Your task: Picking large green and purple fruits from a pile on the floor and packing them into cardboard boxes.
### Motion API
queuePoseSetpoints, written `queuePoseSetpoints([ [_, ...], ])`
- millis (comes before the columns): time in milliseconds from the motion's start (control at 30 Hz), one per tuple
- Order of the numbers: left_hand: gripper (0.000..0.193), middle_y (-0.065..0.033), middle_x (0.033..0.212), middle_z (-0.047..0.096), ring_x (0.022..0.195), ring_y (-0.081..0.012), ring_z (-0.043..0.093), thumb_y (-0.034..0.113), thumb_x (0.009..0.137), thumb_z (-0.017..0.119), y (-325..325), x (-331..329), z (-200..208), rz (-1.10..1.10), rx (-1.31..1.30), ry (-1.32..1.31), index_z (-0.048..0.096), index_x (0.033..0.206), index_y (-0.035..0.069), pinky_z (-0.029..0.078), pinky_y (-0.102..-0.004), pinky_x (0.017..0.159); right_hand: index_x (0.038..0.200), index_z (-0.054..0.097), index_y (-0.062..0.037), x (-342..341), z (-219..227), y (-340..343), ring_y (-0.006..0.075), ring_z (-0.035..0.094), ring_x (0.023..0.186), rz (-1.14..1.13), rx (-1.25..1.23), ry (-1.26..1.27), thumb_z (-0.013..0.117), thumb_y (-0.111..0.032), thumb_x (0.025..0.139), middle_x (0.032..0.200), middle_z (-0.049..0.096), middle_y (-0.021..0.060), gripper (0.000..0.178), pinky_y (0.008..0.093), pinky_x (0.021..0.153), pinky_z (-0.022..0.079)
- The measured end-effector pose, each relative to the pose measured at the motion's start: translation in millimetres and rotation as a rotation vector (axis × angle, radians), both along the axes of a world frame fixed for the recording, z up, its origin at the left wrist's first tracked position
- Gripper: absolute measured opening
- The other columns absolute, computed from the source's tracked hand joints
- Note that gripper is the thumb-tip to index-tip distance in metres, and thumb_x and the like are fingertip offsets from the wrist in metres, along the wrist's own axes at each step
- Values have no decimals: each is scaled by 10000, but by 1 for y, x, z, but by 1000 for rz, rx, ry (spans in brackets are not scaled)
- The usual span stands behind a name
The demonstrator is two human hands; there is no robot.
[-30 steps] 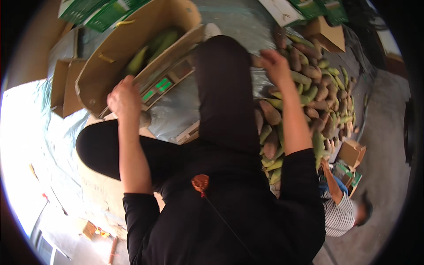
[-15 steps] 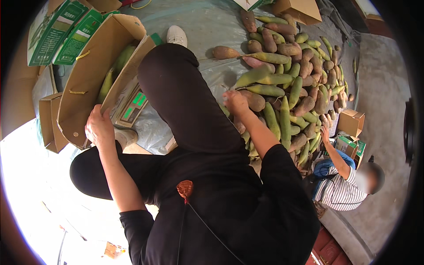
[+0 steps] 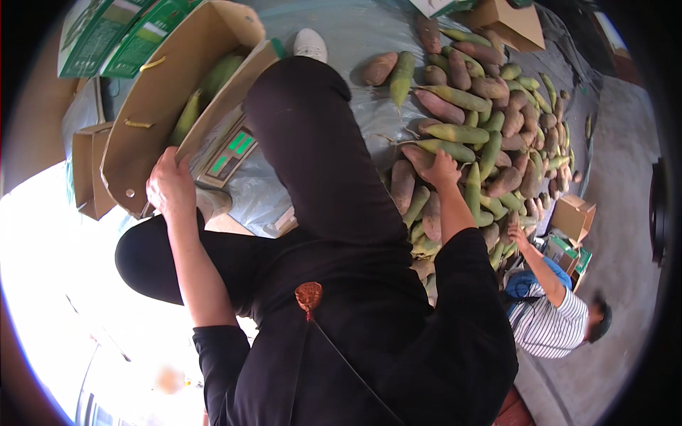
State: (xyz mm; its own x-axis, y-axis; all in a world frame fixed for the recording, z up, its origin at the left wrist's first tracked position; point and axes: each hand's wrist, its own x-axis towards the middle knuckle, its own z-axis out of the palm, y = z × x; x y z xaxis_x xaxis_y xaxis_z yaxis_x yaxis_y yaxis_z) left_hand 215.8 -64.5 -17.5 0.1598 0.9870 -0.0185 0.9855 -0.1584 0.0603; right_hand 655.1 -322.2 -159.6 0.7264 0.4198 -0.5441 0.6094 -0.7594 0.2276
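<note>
My left hand [image 3: 171, 186] grips the near edge of a long cardboard box [image 3: 142, 135], fingers curled over its wall. Inside the box lie green radishes [image 3: 187, 117], partly hidden by the side wall. The box tilts beside a scale [image 3: 231, 153] with a lit green display. My right hand [image 3: 442, 172] closes round a reddish-brown root vegetable [image 3: 417, 157] at the near left side of a big pile of such roots and green radishes [image 3: 490, 151]. Apart from the pile, a green radish [image 3: 402, 77] lies beside another reddish-brown root [image 3: 380, 69] on the plastic sheet.
Green printed cartons [image 3: 142, 39] stand at the far left, and a smaller open carton [image 3: 90, 167] sits left of the box. Another person's hand [image 3: 519, 236] touches a root at the pile's right edge. Cardboard boxes [image 3: 572, 215] stand beyond that person. My bent knee [image 3: 298, 89] separates box and pile.
The blurred green radish by my right hand now lies beside the lone root on the sheet. My right hand has moved to a reddish-brown root. My left hand stays on the box edge.
</note>
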Motion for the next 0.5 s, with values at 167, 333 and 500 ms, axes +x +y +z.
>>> queuePoseSetpoints([
  [167, 205, -83, 920, 657, 890, -280, 617, 166, 774, 631, 0, 7, 5, 55, -48, 44, 611, 971, 112, 455, -412, 768, 1298, 378, -144, 11, -38, -33, 347, 448, 1193, -89, 86, 119, 789, -260, 577, 1268, 470, 157, 838, 465, 966, 407],
  [333, 178, -69, 890, 652, 892, -264, 608, 161, 763, 631, -2, 3, 4, 14, 1, -25, 618, 930, 101, 439, -406, 763, 1308, 377, -171, 5, -48, -45, 338, 461, 1175, -258, 134, 25, 819, -263, 542, 1278, 452, 141, 889, 457, 943, 439],
  [500, 144, -68, 829, 639, 848, -263, 607, 160, 758, 641, -4, -1, 5, 1, 29, -54, 612, 887, 103, 436, -407, 744, 1286, 407, -142, -13, -22, -27, 368, 478, 1141, -174, 101, -11, 813, -299, 543, 1254, 459, 168, 862, 454, 917, 454],
])
